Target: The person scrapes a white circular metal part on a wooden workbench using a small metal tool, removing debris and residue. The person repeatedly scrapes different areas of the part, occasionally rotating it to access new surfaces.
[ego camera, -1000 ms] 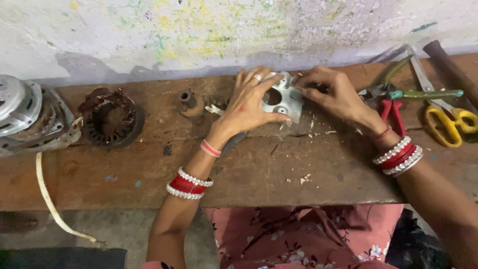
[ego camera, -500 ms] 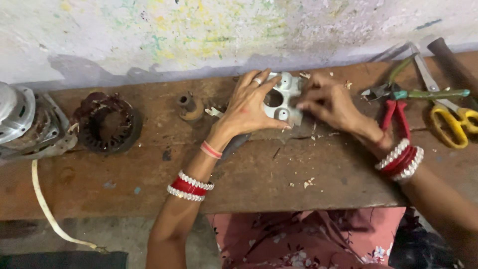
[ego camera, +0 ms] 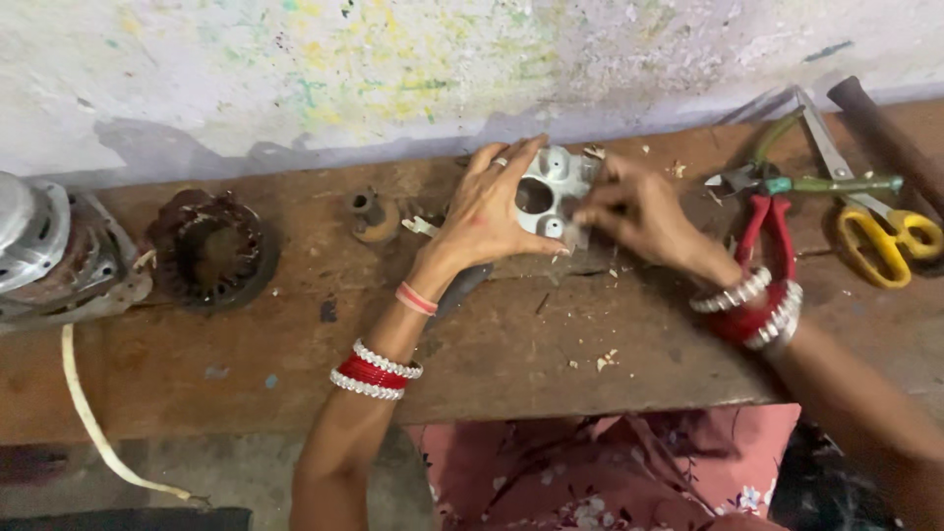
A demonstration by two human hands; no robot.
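Near the wall, mid-surface, the left hand clasps a grey metal bracket upright while the right hand pinches its far edge, seemingly working a fitting; next it likely needs a steady hold. Pliers and scissors crowd the right; open room lies toward the front edge.

The part gripped between the left hand and right hand is a matt grey cast-metal bracket. Under the grip lies a rough, worn wooden bench strewn with chips. Right of the grip, pliers carry glossy red plastic handles and scissors yellow ones. Far left, a dull metal motor housing.
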